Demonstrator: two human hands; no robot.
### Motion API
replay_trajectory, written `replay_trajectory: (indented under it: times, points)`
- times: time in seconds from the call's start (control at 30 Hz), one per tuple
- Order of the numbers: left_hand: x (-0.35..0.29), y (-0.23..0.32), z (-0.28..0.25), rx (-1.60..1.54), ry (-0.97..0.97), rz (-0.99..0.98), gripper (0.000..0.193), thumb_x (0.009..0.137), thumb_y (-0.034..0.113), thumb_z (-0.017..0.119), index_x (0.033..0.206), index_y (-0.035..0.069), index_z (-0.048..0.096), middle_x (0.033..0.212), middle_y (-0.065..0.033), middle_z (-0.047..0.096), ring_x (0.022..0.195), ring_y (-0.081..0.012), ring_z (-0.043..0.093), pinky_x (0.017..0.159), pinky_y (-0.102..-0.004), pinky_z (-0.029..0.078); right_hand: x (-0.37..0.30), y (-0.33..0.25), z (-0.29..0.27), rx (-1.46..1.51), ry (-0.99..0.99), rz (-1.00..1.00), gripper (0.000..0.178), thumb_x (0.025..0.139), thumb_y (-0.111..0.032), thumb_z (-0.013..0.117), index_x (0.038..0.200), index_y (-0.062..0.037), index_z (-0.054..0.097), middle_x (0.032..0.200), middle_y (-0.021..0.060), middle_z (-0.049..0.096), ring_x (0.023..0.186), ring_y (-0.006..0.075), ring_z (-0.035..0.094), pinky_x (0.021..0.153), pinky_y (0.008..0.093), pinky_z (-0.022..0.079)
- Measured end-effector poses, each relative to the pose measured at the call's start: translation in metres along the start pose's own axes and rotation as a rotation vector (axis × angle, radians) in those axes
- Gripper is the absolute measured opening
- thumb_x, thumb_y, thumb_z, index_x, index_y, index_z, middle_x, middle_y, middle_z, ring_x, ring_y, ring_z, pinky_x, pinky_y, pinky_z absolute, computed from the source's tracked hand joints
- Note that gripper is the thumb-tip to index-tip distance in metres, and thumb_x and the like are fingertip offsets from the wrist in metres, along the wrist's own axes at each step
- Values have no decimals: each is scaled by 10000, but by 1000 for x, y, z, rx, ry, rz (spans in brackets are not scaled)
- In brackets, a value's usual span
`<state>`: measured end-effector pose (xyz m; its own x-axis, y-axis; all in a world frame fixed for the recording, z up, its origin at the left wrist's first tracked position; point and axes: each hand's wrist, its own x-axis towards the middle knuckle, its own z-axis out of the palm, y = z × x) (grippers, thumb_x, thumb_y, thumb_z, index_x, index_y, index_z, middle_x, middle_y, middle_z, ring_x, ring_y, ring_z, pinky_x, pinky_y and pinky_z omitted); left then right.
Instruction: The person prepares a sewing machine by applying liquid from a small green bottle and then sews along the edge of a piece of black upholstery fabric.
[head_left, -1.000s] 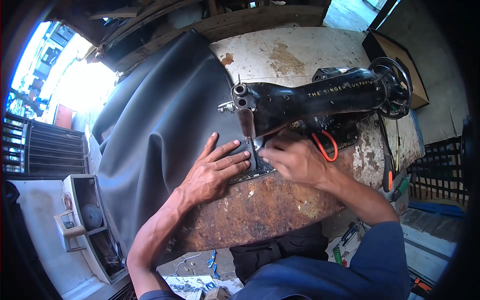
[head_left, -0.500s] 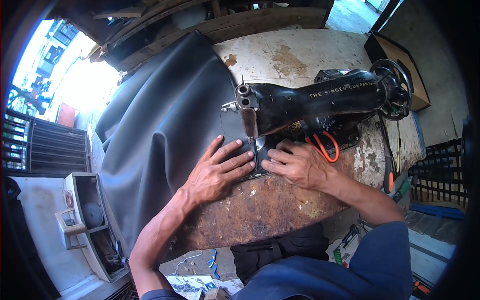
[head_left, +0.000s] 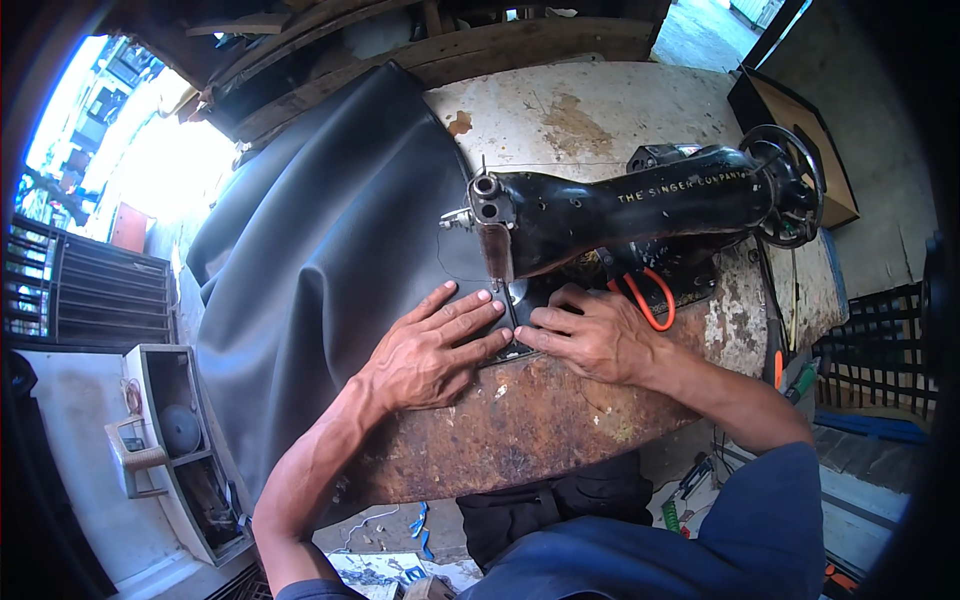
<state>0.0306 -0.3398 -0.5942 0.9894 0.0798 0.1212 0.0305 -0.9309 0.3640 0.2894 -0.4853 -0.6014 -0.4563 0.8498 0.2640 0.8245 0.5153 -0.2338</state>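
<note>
A wide sheet of smooth black leatherette (head_left: 290,270) drapes over the left side of the table, its right edge under the needle of a black sewing machine (head_left: 640,205). Flat on that sheet lies my left hand (head_left: 430,350), fingers extended and fingertips just left of the needle. My right hand (head_left: 590,335) is on the other side of the needle, its fingers bent and closed at the seam edge of the leatherette. The fingertips of both hands almost meet at this seam. What lies under my right palm is hidden.
Orange-handled scissors (head_left: 655,300) rest by the machine bed, right of my right hand. The worn table (head_left: 500,430) has a curved near edge above my lap. A shelf unit (head_left: 180,440) stands at the left, and an open box (head_left: 800,150) behind the handwheel.
Both hands have shifted slightly toward me along the seam. My right fingertips have come closer to those of my left hand. The sheet has moved little.
</note>
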Motion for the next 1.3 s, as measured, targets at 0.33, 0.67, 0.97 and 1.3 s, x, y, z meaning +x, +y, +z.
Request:
replay_trajectory:
  times: [0.33, 0.67, 0.97, 1.3]
  points:
    - [1, -7, 0, 8, -9, 14, 524, 907, 238, 643, 1431, 228, 632, 1495, -104, 562, 1439, -293, 484, 1256, -549, 273, 4, -4, -3, -100, 64, -65, 447, 822, -124, 662, 1268, -105, 697, 1171, 24, 638, 997, 232, 626, 637, 297, 595]
    - [9, -23, -3, -1, 32, 28, 516, 872, 240, 673, 1388, 218, 664, 1406, -123, 600, 1386, -310, 529, 1244, -560, 289, 10, -7, -3, -95, 4, 42, 480, 823, -95, 656, 1301, -70, 677, 1236, 50, 628, 1020, 264, 628, 618, 306, 616]
    - [17, -45, -8, -50, 21, 93, 493, 906, 288, 677, 1384, 178, 634, 1435, -142, 570, 1419, -332, 490, 1239, -596, 280, 26, -11, -14, -118, -40, 121, 517, 813, -49, 645, 1330, -57, 659, 1319, 104, 616, 1188, 337, 608, 823, 341, 625]
    - [17, -57, -8, -58, 76, 92, 379, 938, 291, 657, 1278, 127, 685, 1400, -133, 604, 1437, -307, 474, 1248, -587, 278, 41, 12, -11, 243, 13, 384, 566, 862, -38, 711, 1417, -70, 603, 1323, 124, 669, 1234, 274, 631, 1079, 411, 485]
